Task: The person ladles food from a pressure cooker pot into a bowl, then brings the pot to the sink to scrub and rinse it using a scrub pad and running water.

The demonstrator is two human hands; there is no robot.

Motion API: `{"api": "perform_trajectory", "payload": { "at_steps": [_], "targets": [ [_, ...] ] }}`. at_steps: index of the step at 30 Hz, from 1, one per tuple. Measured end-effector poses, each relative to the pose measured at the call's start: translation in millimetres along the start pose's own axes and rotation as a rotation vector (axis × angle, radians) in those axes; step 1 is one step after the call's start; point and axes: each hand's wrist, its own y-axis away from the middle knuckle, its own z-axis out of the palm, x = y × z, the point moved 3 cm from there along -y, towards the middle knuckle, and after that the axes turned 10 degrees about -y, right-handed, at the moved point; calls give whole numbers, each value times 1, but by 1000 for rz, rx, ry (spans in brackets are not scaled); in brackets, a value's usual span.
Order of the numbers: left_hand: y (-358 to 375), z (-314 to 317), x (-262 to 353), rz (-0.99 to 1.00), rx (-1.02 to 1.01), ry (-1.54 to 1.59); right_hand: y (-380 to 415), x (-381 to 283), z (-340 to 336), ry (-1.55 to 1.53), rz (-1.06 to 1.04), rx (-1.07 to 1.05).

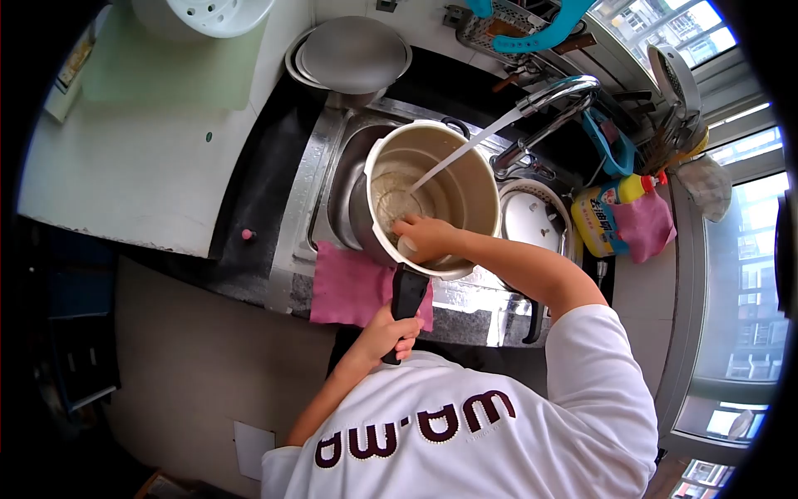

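A deep, pale-lined metal pot [480, 179] is tilted in the sink, its mouth facing up toward me. My left hand [389, 334] is wrapped round the pot's long black handle [410, 291]. Inside the pot, near its lower wall, is my right hand [428, 239] with curled fingers. Something whitish shows at those fingers, too small to name. Water runs from the chrome faucet [549, 96] into the pot, where cloudy, bubbly water [401, 200] lies at the bottom.
A pink cloth [349, 287] hangs over the sink's front edge. To the right stand a round lid [532, 220] and a yellow detergent bottle [600, 220] draped with another pink cloth [645, 228]. Behind the sink are stacked metal pans [353, 54]; a white-topped counter [133, 175] lies left.
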Motion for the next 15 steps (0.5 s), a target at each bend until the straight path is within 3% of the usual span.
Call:
{"api": "perform_trajectory", "payload": {
  "at_steps": [4,6,7,9,10,12,13,15],
  "targets": [
    [0,-3,-2,9,-52,-23,-3,41,-22,276,75,-32],
    [-1,-5,-3,11,-70,-17,-19,55,-39,381,4,259],
    [-2,-5,-4,0,-90,-11,-29,58,-37,388,4,260],
    [-3,-1,-1,-2,-94,-1,-48,48,-37,446,-118,562],
    [-3,-1,-1,0,-85,-2,-51,39,-35,452,-115,559],
    [-3,-3,1,0,-84,-21,-53,17,-38,-12,-120,614],
    [-2,-2,0,-1,-88,-16,-58,13,-31,-10,-117,610],
    [-1,-3,0,25,-67,-59,-65,6,-21,-236,-381,568]
  ]
}}
